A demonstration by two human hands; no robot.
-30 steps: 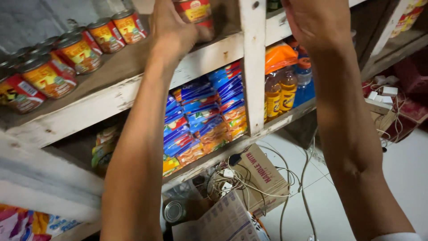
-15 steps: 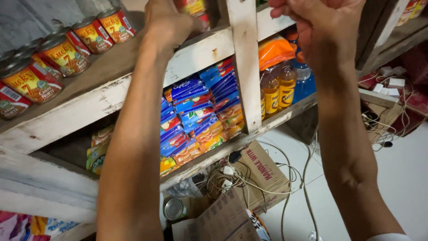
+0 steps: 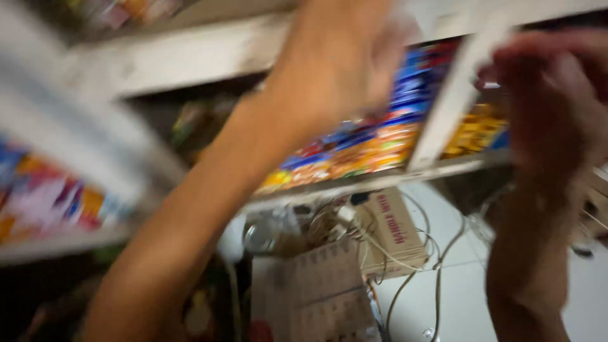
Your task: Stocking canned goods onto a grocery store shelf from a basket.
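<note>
Head view, heavily blurred: a white wooden shelf [image 3: 190, 60] spans ten to two o'clock. Stacked snack packets [image 3: 373, 136] at one o'clock, nearest both hands, look light, crinkly, pinchable at edges. Left hand [image 3: 335, 57] and right hand [image 3: 551, 107]: grip unclear.

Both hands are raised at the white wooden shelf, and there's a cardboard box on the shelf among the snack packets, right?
Not quite. The box sits on the floor below the shelf, among cables, as the head view shows. Both hands, left and right, are raised at the shelf.
</note>
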